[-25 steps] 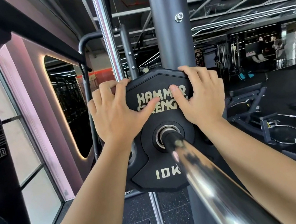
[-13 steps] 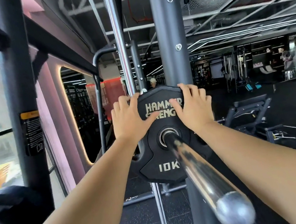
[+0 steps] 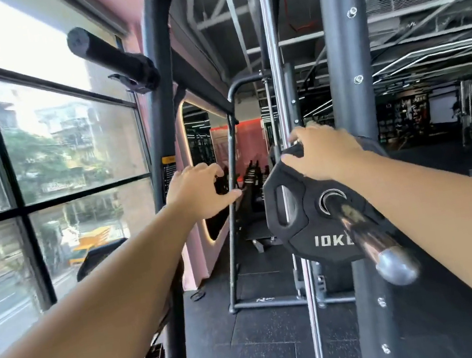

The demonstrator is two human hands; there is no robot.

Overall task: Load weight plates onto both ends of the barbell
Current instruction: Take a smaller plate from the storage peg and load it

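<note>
A black 10 kg weight plate [image 3: 301,230] sits on the chrome barbell sleeve [image 3: 364,239], whose rounded end points toward me at the lower right. My right hand [image 3: 327,155] holds the plate's top rim, thumb on the face and fingers over the edge. To the left of the plate, my left hand [image 3: 199,190] hovers in the air with fingers loosely curled, touching nothing.
A dark rack upright [image 3: 347,68] stands right behind the plate, with a chrome guide rod [image 3: 276,79] beside it. A padded black roller [image 3: 113,59] juts out overhead at the left. Large windows [image 3: 38,148] fill the left side. Black rubber floor [image 3: 255,346] lies below.
My left hand has let go of the plate and moved left. The view has swung left, so the plate and bar now sit at the right. My right hand stays on the rim.
</note>
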